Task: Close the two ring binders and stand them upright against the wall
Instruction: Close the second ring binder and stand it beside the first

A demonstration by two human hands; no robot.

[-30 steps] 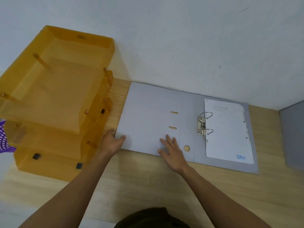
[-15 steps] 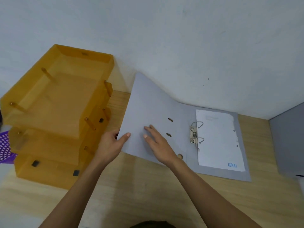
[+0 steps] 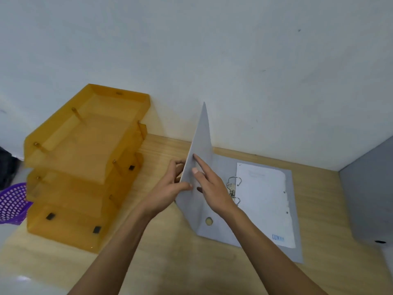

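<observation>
A grey ring binder (image 3: 295, 250) lies open on the wooden desk by the wall, a white sheet (image 3: 263, 201) on its metal rings (image 3: 234, 188). Its left cover (image 3: 202, 143) is raised nearly vertical. My left hand (image 3: 170, 186) grips that cover's outer edge, thumb on the inner face. My right hand (image 3: 210, 184) rests flat against the inner face with fingers spread. A second grey binder (image 3: 370, 196) shows at the right edge, partly cut off by the frame.
A stack of orange letter trays (image 3: 85, 167) stands left of the binder against the white wall (image 3: 212, 60). A purple mesh basket (image 3: 12, 203) sits at the far left edge. Bare wooden desk (image 3: 165, 256) lies in front of the binder.
The left cover has swung up from flat on the desk to nearly vertical. My left hand has gone from its edge to gripping it, and my right hand has risen with it.
</observation>
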